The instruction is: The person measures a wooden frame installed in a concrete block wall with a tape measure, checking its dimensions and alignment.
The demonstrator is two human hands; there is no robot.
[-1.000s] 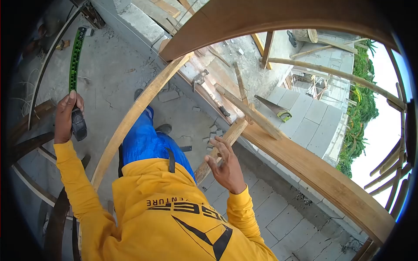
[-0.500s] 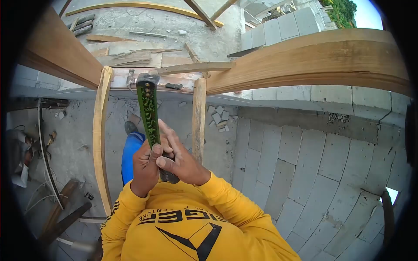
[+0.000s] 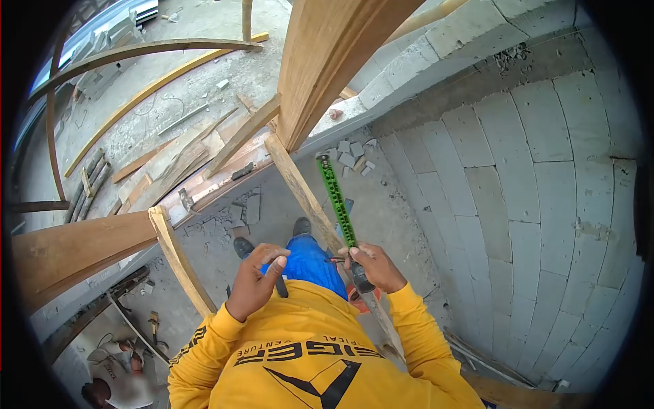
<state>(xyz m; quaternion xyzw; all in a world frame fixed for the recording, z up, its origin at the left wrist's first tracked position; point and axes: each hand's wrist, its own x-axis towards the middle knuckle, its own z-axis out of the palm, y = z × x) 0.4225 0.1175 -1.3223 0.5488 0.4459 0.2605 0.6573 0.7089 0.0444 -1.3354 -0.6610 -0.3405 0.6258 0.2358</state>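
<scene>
A green tape measure blade (image 3: 335,198) rises from a dark case (image 3: 361,278), its end free in the air beside a wooden post (image 3: 300,185). My right hand (image 3: 376,266) is closed round the case, its thumb at the base of the blade. Apart from it, to the left, my left hand (image 3: 257,276) has its thumb and fingertips brought close together; whether something small is between them cannot be made out. Past the hands, a hammer (image 3: 204,187) lies on the ledge.
Thick wooden beams (image 3: 88,249) stand left and ahead. Grey block wall (image 3: 518,225) fills the right. Broken blocks (image 3: 354,155) lie on the floor below. A co-worker (image 3: 119,378) is at the lower left. Boards (image 3: 184,160) lie beyond the ledge.
The view has turned right. My hands were together around the tape measure; now my left hand is off it and my right hand holds it, with the blade out to the right.
</scene>
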